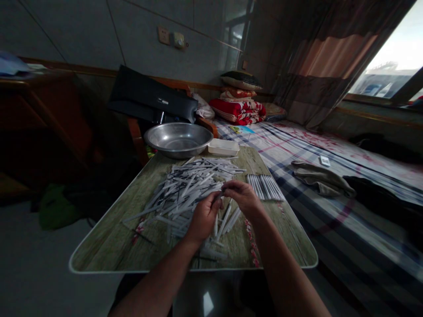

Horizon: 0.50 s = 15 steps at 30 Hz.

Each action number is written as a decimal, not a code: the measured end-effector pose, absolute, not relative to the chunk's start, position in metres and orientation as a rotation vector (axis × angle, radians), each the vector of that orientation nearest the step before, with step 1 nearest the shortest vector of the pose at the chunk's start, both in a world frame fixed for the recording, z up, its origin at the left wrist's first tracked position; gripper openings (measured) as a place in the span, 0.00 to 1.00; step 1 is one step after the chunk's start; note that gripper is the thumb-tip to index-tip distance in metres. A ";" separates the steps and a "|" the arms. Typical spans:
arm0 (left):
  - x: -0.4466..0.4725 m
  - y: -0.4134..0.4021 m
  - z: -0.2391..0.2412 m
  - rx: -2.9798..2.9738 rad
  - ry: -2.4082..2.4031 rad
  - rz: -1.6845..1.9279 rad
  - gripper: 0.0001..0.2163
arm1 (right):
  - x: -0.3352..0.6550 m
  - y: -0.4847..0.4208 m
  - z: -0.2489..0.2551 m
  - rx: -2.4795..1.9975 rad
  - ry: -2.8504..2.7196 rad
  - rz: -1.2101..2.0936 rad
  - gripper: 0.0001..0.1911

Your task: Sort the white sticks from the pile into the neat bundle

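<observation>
Head view, L to R: table (109,246) L side mostly bare near the edge, then the pile of loose sticks (190,189), white/translucent w/ some dark ones, long axes every which way, though many run near-L to far-R. Steel basin (178,149) sits beyond the pile at the table's far edge. L hand (205,215) over the pile's near R part; its fingers are bent in toward R hand, tips about touching the other's. White tray (223,150) just R of basin, far edge. R hand (243,197) at pile's R margin, fingers curled in, tips pointing L. Can't tell if either hand is clamped on a stick; gap btwn the tips too small & dark. A few loose sticks lie just below the hands, axes approx. fore-aft, far ends tilted R. Key relation: neat row of sticks (265,187) lies just R of & slightly beyond R hand, axes parallel, approx. fore-aft, dark tips at far end; R hand is clearly nearer, L hand is on the pile side. Bed (280,152) R of table.
</observation>
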<state>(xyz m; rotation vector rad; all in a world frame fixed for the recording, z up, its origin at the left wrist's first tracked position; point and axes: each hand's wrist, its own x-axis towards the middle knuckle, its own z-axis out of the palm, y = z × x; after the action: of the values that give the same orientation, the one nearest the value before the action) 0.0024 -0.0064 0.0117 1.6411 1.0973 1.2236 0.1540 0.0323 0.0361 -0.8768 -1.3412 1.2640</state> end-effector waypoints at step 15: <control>0.002 -0.008 0.017 1.782 1.190 1.251 0.12 | 0.155 0.028 0.039 -0.903 -1.435 1.199 0.07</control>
<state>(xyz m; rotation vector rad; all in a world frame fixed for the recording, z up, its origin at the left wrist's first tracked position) 0.0020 -0.0077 0.0170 1.7819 1.1900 1.2511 0.1554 0.0285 0.0389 -0.9028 -1.4353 1.1992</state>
